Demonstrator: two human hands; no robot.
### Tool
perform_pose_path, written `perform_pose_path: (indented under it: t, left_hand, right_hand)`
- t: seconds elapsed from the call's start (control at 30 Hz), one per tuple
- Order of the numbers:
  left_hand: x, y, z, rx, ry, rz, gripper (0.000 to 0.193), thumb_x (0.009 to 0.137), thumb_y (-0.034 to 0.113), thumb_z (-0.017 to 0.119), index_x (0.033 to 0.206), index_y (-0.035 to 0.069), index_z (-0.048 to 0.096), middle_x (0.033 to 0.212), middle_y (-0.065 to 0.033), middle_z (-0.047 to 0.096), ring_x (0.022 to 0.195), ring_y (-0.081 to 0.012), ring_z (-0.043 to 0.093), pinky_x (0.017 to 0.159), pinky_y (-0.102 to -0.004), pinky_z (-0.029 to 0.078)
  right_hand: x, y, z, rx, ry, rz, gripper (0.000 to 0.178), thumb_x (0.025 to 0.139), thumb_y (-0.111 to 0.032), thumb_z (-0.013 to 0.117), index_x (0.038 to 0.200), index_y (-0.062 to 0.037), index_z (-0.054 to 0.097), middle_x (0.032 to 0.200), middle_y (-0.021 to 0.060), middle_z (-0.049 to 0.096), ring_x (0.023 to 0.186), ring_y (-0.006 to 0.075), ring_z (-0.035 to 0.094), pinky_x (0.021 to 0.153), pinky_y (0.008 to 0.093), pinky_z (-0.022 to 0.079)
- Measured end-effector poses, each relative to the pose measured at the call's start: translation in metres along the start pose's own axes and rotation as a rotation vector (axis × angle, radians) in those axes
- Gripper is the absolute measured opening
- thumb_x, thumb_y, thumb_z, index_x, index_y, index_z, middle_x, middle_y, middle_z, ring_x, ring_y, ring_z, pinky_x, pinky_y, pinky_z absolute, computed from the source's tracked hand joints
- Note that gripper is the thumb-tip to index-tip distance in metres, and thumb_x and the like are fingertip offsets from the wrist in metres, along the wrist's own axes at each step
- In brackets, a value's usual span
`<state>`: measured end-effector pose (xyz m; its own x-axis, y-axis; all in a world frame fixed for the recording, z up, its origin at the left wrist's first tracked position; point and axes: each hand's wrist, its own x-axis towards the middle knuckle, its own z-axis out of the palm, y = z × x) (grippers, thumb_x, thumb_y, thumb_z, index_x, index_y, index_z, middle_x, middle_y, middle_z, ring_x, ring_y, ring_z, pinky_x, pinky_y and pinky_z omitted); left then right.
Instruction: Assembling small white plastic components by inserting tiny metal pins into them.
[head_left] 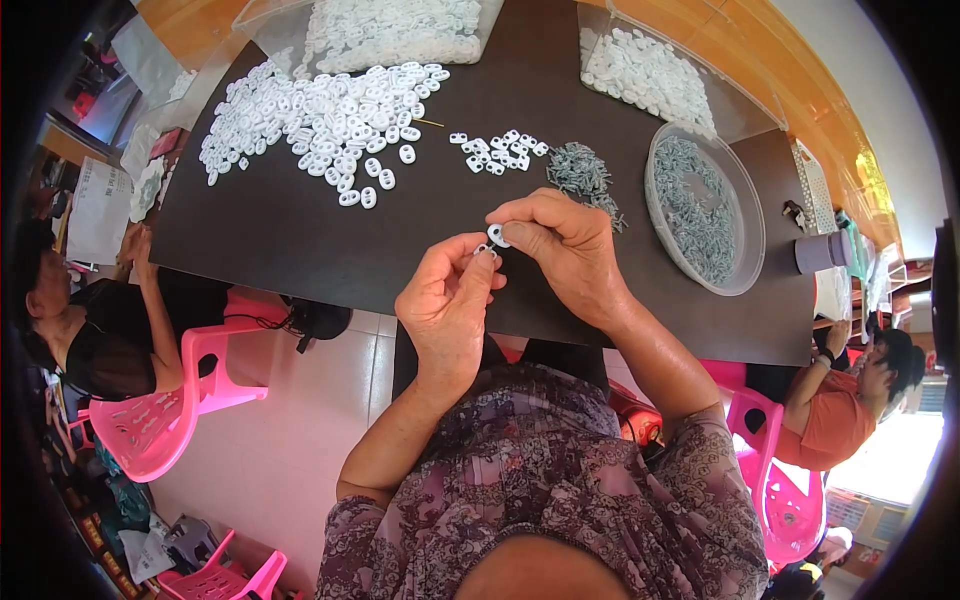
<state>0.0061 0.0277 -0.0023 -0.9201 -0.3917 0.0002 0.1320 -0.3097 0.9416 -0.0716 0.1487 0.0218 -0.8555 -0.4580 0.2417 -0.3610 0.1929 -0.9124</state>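
Over the near edge of the dark table (pixel 330 240), both my hands meet at their fingertips. My right hand (pixel 575 255) pinches a white oval plastic piece (pixel 496 235) with holes in it. Just below, between thumb and fingers, my left hand (pixel 445 315) grips a small white plastic piece (pixel 484 250), mostly hidden by the fingertips. The two pieces are close together; whether they are joined I cannot tell. Beyond my hands lie a few smaller white two-holed pieces (pixel 500 152) and a heap of short grey pins (pixel 580 170).
A wide pile of white oval pieces (pixel 330 120) spreads at the far left. Clear bins of white pieces (pixel 395 30) stand behind. At right is a round clear tub (pixel 752 265) of grey pins. People sit at the left (pixel 110 330) and right (pixel 830 410) on pink chairs.
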Motion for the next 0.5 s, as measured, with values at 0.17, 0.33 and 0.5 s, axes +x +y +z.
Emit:
perform_pose_path:
  t: [0.17, 0.33, 0.5]
  left_hand:
    - [-0.0001, -0.0004, -0.0002, 0.02, -0.006, 0.024, 0.017, 0.088, 0.002, 0.059, 0.105, 0.0, 0.06, 0.084, -0.0021, 0.062, 0.069, -0.0053, 0.058, 0.058, -0.0172, 0.045]
    - [0.0005, -0.0005, 0.0017, -0.04, 0.002, 0.028, 0.02, 0.089, 0.001, 0.058, 0.109, -0.001, 0.059, 0.085, -0.0021, 0.061, 0.069, -0.0056, 0.058, 0.057, -0.0175, 0.045]
    - [0.0022, -0.0006, 0.0007, -0.094, -0.014, -0.001, 0.024, 0.09, 0.002, 0.057, 0.113, -0.002, 0.058, 0.084, -0.0035, 0.062, 0.068, -0.0068, 0.058, 0.056, -0.0177, 0.045]
  right_hand:
    - [-0.002, -0.0033, 0.0024, 0.136, 0.012, 0.144, 0.009, 0.084, 0.001, 0.06, 0.092, 0.002, 0.064, 0.084, 0.0016, 0.062, 0.079, 0.0061, 0.056, 0.071, 0.0215, 0.046]
    - [-0.0056, 0.0013, 0.0045, 0.051, 0.019, 0.052, 0.008, 0.084, 0.001, 0.06, 0.092, 0.0018, 0.064, 0.085, 0.0017, 0.062, 0.08, 0.0065, 0.056, 0.072, 0.0221, 0.046]
    - [-0.0076, -0.0035, 0.0053, 0.01, 0.037, -0.006, 0.009, 0.081, -0.001, 0.058, 0.088, -0.0019, 0.063, 0.079, 0.0067, 0.06, 0.077, 0.019, 0.055, 0.07, 0.0304, 0.045]
